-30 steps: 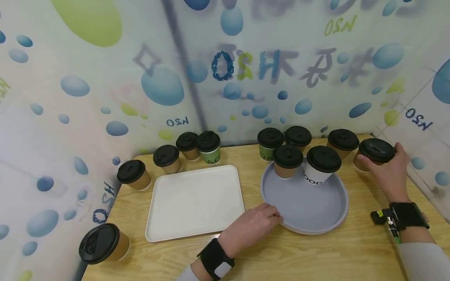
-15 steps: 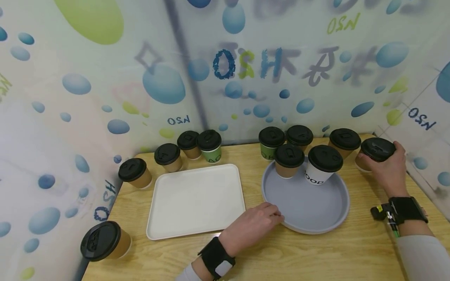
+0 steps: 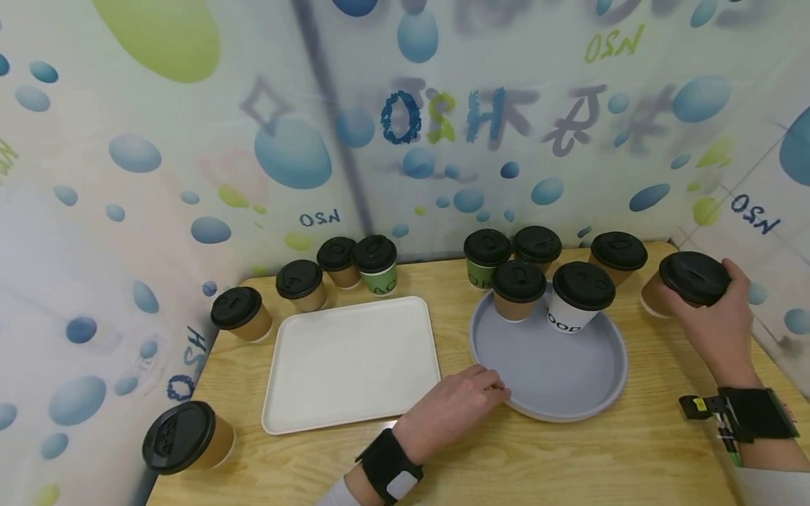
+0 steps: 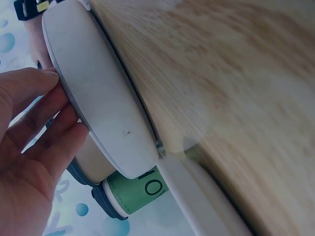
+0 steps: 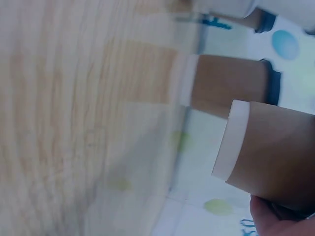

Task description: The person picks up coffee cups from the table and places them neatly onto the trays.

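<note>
My right hand (image 3: 704,301) grips a brown paper cup (image 3: 692,277) with a black lid at the far right, tilted and just off the wooden table (image 3: 569,457). The right wrist view shows that cup (image 5: 275,157) held clear of the table, with another brown cup (image 5: 229,86) behind it. My left hand (image 3: 465,400) rests at the near-left rim of the round grey plate (image 3: 550,369). In the left wrist view its fingers (image 4: 54,128) lie straight against the plate's rim (image 4: 103,108). A brown cup (image 3: 517,289) and a white cup (image 3: 581,299) stand at the plate's far edge.
A white rectangular tray (image 3: 351,362) lies left of the plate. Several lidded cups line the back wall, among them a green one (image 3: 376,267) and a green one (image 3: 486,258). One brown cup (image 3: 186,439) stands at the near-left corner. Printed walls close in on three sides.
My right hand has lifted the brown cup off the table and drawn it slightly right and nearer, tilting it. The left hand has stayed on the plate's rim.
</note>
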Demonstrator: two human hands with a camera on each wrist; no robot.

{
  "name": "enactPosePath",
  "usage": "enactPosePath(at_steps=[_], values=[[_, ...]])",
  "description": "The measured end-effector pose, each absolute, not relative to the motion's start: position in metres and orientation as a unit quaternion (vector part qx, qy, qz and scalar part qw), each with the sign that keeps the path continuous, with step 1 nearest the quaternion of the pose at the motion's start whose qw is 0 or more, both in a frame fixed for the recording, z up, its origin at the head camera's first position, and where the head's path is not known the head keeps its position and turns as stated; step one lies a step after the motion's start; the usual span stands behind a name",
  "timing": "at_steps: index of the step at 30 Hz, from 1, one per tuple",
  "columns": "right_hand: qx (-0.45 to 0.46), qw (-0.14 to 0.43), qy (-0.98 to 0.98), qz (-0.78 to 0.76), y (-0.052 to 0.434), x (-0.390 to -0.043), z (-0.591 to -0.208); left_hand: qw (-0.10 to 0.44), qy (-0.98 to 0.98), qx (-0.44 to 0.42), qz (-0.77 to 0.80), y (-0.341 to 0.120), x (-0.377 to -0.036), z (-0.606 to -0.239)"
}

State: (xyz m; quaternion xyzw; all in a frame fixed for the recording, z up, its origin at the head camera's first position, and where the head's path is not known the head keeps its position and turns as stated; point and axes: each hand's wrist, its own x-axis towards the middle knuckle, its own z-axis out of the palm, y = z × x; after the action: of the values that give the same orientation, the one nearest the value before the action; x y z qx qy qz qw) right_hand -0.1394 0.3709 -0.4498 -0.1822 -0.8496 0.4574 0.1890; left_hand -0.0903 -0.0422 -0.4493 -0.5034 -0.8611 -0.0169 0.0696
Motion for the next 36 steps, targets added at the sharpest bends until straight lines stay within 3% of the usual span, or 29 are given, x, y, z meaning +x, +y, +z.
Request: enactPosePath(at_steps=[12, 24, 36], values=[[-0.157, 0.213, -0.86, 0.436, 0.344, -0.096, -0.43, 0.08, -0.86, -0.503, -0.016, -0.042, -0.09, -0.45], [-0.083, 0.22, -0.866, 0.442, 0.325, -0.074, -0.432, 0.079, -0.86, -0.503, -0.021, -0.043, -0.09, -0.452], [-0.003, 0.187, -0.87, 0.456, 0.306, -0.059, -0.445, 0.088, -0.859, -0.504, -0.023, -0.044, -0.091, -0.453]])
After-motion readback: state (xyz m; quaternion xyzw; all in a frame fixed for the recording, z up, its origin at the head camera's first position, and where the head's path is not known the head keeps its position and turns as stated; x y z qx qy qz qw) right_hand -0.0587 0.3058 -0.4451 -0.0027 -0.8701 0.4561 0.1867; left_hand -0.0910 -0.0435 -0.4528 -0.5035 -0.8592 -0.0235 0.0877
